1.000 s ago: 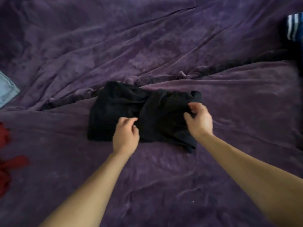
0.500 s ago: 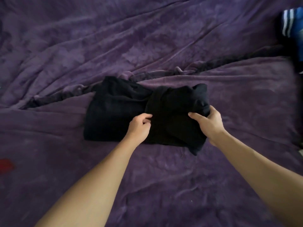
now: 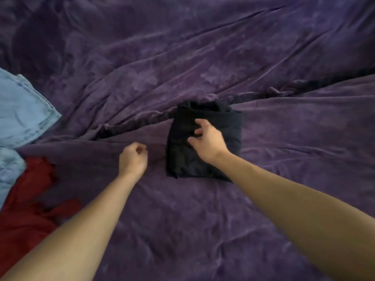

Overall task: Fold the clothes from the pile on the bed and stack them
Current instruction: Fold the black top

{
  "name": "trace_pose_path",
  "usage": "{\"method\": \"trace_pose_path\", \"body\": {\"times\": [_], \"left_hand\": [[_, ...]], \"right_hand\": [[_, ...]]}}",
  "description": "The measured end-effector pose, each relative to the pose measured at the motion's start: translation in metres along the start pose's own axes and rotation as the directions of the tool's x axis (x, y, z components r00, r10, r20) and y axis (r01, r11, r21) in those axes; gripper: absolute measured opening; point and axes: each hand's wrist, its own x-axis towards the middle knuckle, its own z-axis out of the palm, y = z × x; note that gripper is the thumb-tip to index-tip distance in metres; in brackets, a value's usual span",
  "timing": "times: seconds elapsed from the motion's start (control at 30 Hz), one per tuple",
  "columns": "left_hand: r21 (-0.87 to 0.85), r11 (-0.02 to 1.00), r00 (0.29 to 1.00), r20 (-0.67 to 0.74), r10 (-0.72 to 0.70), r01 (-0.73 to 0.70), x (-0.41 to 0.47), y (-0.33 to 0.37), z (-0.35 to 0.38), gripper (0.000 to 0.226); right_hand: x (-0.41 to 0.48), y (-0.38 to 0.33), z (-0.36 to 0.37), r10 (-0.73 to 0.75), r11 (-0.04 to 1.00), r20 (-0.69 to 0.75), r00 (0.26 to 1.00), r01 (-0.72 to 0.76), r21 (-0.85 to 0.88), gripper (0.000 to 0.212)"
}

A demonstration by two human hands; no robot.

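Two things could undo this fold, I think. The small black folded garment (image 3: pixel 182 159) is a thick, soft bundle, and its far end looks bunched and puffy, so the top layer may spring open once the weight comes off it. It also sits across a ridge in the wrinkled purple velvety bedspread (image 3: pixel 203 57), and that uneven ground could tip the layers sideways. If I lift it with one hand only, the lower flaps may well slide out and drop. Stacking is likely what comes next, and the loose light blue denim piece (image 3: pixel 22 114) and the crumpled dark red garment (image 3: pixel 28 199), lying well apart at my left, look unfolded. Dragging the bundle toward them might ruck it up.

My right hand (image 3: pixel 207 144) lies on top of the black garment, about the middle of its upper face. The fingers (image 3: pixel 199 122) are spread and half bent, their tips on the cloth and the thumb set apart. They close round no fold that I can make out. The garment reaches past them on every side, most of all toward me. My left hand (image 3: pixel 133 159) is curled into a fist with nothing in it. It sits over the bedspread just beside the garment's left edge, not touching it.
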Motion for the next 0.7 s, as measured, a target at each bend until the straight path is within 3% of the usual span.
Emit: {"method": "trace_pose_path", "body": {"times": [0.1, 0.17, 0.3, 0.43, 0.5, 0.6, 0.7], "left_hand": [[0.048, 0.991, 0.991, -0.044, 0.129, -0.127, 0.012, 0.022, 0.017, 0.030], [0.063, 0.970, 0.969, -0.061, 0.240, -0.237, 0.019, 0.046, 0.037, 0.041], [0.234, 0.865, 0.886, -0.028, 0.462, -0.444, 0.039, 0.087, 0.082, 0.057], [0.134, 0.935, 0.943, 0.097, 0.319, -0.330, 0.070, 0.114, 0.109, 0.071], [0.212, 0.894, 0.919, 0.094, 0.384, -0.395, 0.074, 0.112, 0.112, 0.060], [0.299, 0.781, 0.821, 0.012, 0.571, -0.548, 0.058, 0.101, 0.107, 0.042], [0.371, 0.707, 0.741, -0.071, 0.668, -0.602, 0.034, 0.090, 0.102, 0.033]], "right_hand": [[-0.004, 0.041, -0.013, -0.105, 0.985, -0.352, 0.930, 0.049, -0.163, 0.043], [-0.003, 0.066, -0.031, -0.112, 0.952, -0.434, 0.894, -0.029, -0.305, 0.050], [0.019, 0.094, -0.046, 0.010, 0.921, -0.371, 0.929, -0.153, -0.359, 0.067], [0.042, 0.103, -0.028, 0.044, 0.934, -0.348, 0.937, -0.162, -0.319, 0.069], [0.044, 0.104, -0.018, 0.049, 0.929, -0.374, 0.926, -0.180, -0.323, 0.064], [0.027, 0.102, -0.013, 0.078, 0.937, -0.386, 0.919, -0.200, -0.285, 0.057], [0.001, 0.101, -0.014, 0.058, 0.942, -0.384, 0.922, -0.178, -0.285, 0.056]]}}
